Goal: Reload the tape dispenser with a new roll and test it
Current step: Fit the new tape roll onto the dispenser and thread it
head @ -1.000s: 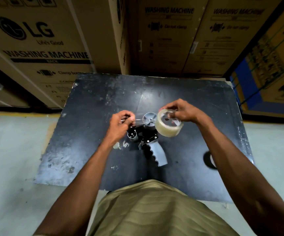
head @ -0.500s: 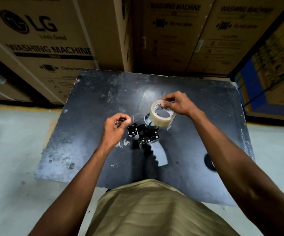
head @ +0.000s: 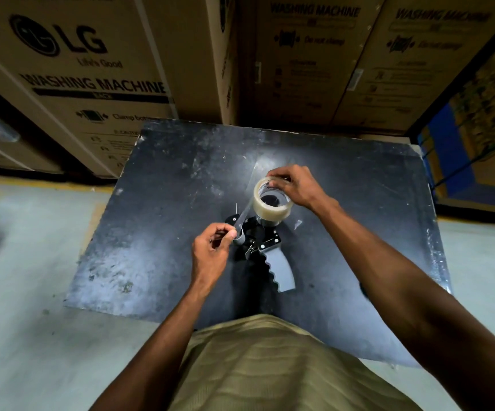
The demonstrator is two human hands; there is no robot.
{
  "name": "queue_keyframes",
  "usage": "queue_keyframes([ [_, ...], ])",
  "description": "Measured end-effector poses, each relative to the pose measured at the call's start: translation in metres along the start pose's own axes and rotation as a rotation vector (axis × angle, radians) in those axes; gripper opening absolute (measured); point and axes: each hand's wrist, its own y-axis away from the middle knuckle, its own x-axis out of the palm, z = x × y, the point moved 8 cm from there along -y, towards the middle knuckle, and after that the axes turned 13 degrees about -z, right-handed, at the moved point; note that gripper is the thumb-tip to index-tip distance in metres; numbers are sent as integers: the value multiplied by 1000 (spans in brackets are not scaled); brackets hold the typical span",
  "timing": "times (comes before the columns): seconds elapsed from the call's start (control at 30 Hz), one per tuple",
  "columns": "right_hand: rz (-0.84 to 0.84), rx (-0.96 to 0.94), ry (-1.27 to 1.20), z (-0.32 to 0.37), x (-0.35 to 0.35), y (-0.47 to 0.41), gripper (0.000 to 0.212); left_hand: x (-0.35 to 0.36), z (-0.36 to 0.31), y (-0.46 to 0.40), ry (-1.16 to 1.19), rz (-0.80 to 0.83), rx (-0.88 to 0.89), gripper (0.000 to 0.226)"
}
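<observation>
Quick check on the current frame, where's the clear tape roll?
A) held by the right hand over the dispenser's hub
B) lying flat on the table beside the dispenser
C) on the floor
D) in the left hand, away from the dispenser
A: the right hand grips the top rim of the tape roll above the dispenser, while the left hand pinches the tape's free end.

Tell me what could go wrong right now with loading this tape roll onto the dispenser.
1. The left hand pinches the loose tape strip; it could twist or stick to itself.
2. The right hand grips the tape roll only at its top rim, so it may seat crooked.
3. The dispenser lies unheld on the table and could slide.
</observation>
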Motion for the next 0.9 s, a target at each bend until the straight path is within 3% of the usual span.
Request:
queue_keyframes([
  [0.3,37,69,-37,-4,21,6,36,2,20,11,-56,-7,-14,8],
  [0.67,71,4,78,-2,23,14,35,5,29,14,-125,-9,24,11],
  [0.73,137,-57,150,11,20,16,47,3,31,18,-117,-15,12,13],
  [0.9,348,-78,366,16,21,20,104,0,38,22,-98,-26,-20,11],
])
